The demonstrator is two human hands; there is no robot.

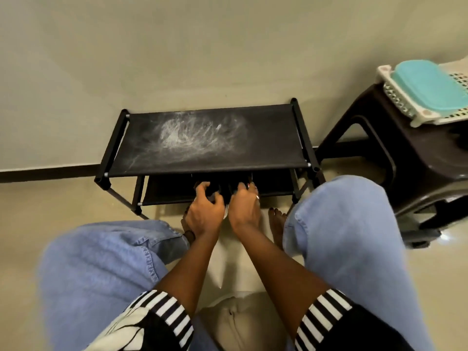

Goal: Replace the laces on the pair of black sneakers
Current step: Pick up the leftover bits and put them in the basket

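Gripping black sneakers (222, 191) at rack (266, 138) edge — left hand (205, 211), right hand (244, 207) curled

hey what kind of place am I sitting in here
Probably a home entryway or room corner: a black shoe rack against a plain wall, a dark plastic stool with a basket on top, and a tiled floor.

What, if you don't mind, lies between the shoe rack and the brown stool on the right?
In the head view, nothing stands between the shoe rack and the brown stool; only bare floor and the dark skirting at the wall's foot show there.
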